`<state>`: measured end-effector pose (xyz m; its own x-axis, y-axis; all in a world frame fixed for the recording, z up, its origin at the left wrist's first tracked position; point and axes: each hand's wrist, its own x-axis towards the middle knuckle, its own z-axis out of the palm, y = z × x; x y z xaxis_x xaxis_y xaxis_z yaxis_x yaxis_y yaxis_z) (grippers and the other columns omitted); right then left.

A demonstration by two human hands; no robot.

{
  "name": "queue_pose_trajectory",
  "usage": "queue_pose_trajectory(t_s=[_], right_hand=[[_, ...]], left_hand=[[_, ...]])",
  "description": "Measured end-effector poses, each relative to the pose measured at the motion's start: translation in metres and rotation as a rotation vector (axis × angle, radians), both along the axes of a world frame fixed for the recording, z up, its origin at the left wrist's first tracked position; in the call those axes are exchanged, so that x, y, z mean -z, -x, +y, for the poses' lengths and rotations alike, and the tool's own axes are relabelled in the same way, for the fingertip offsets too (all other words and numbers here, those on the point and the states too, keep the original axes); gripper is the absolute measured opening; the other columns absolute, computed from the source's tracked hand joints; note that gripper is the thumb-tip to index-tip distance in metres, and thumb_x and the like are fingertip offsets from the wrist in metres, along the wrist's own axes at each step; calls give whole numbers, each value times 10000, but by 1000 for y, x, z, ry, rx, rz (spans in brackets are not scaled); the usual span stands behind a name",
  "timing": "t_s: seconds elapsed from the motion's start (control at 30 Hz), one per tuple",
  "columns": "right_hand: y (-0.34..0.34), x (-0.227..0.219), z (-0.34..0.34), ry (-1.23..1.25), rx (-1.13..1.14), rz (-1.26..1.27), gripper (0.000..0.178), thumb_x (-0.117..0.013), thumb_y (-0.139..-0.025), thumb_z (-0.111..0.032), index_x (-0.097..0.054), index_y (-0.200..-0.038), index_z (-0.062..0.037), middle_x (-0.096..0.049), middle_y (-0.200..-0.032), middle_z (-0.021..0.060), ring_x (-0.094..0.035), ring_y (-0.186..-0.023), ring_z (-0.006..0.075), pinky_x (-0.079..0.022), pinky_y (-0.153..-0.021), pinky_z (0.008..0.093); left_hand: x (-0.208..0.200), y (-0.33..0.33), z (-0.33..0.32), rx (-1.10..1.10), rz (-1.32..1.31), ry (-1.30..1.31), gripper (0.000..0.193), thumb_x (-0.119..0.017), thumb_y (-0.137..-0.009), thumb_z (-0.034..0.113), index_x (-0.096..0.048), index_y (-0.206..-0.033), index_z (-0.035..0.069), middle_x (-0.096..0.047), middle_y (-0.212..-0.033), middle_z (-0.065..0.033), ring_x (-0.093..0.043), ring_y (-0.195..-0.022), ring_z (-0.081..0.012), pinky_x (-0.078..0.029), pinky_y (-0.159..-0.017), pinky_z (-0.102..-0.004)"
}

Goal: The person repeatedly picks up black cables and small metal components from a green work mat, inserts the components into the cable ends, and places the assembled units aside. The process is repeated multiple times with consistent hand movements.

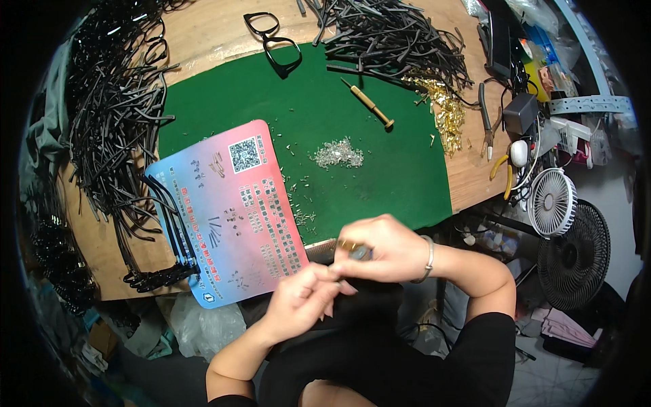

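Note:
My left hand (298, 302) and my right hand (390, 251) meet at the near edge of the table, fingertips pinched together. What lies between the fingertips is too small and hidden to make out. A small gold and dark piece (357, 251) shows at the right hand's fingers; its kind is unclear. Beyond the hands, a heap of tiny silvery screw-like pieces (339, 154) lies on a green mat (380, 193). A brass-coloured screwdriver (368, 105) rests farther back, and a black eyeglass frame (283, 55) without temples lies at the mat's far edge.
A pink and blue printed mat (234, 197) lies at left, several black temples (178, 224) on its edge. More black temples are heaped at left (115, 149) and far right (393, 41). Gold-coloured small parts (447, 119), pliers (489, 125) and a white fan (550, 202) are at right.

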<state>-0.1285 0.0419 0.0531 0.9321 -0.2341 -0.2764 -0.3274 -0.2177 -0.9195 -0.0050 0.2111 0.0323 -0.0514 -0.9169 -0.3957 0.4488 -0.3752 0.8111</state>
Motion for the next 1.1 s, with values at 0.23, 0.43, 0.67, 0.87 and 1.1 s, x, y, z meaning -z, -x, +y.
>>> queue_pose_trajectory(t_s=[0.23, 0.43, 0.67, 0.87, 1.1], right_hand=[[-6, -8, 4, -204, 309, -26, 212, -665, -826, -189, -588, -782, 3, -603, -709, 73, -565, -619, 105, -449, -544, 256], [-13, 8, 15, 39, 314, -174, 192, -673, -805, -163, -574, -743, -11, -582, -702, 91, -587, -614, 191, -454, -536, 294], [-8, 9, 16, 105, 333, -192, 174, -680, -795, -137, -570, -732, -17, -570, -675, 94, -578, -577, 193, -442, -507, 293], [-7, 8, 11, 86, 300, -153, 173, -682, -789, -125, -565, -730, -12, -571, -673, 101, -579, -565, 198, -445, -503, 293], [-12, 11, 17, 134, 357, -181, 179, -696, -774, -119, -562, -724, -11, -575, -679, 107, -587, -569, 205, -457, -505, 299]], left_hand=[[-10, 0, -11, -123, -7, -26, 221, -449, -945, 76, -473, -1144, -16, -641, -921, -96, -570, -589, -68, -470, -513, -193], [-4, 7, -6, -225, 100, 21, 244, -446, -952, 98, -449, -1167, -18, -635, -944, -105, -563, -570, -80, -461, -502, -197], [0, 11, -6, -270, 85, 29, 277, -442, -955, 106, -436, -1202, -19, -632, -946, -105, -556, -568, -82, -454, -496, -196], [2, 8, -7, -223, 57, -15, 274, -456, -952, 122, -452, -1184, -24, -637, -952, -100, -546, -568, -73, -450, -495, -193], [1, 5, -11, -267, 58, -5, 243, -468, -939, 90, -471, -1159, -12, -637, -933, -116, -528, -540, -81, -432, -469, -193]])
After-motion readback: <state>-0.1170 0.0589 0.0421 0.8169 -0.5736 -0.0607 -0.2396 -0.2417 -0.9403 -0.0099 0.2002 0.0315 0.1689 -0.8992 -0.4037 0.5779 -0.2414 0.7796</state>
